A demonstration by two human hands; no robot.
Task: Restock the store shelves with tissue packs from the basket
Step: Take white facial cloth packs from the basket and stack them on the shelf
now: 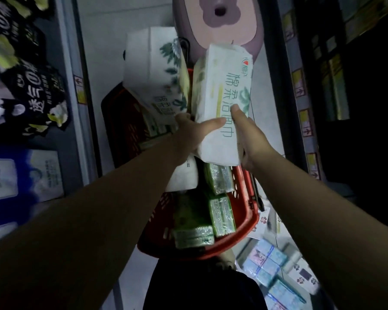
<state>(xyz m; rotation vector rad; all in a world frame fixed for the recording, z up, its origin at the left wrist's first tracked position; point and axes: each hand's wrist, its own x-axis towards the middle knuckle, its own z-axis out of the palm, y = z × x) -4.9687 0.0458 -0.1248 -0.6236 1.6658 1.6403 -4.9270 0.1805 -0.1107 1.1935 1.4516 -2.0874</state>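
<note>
A long white tissue pack with green lettering is held up above the red basket. My left hand grips its lower left side, thumb lying across the front. My right hand grips its lower right edge. A second white pack with a green leaf print leans just left of it, over the basket's far end. Several small green-wrapped tissue packs and a white pack lie in the basket on the floor.
Shelving with dark and blue packages lines the left. Dim shelves with price tags stand on the right. Blue and white tissue bundles lie on the floor at lower right. A pink and purple object lies beyond the basket.
</note>
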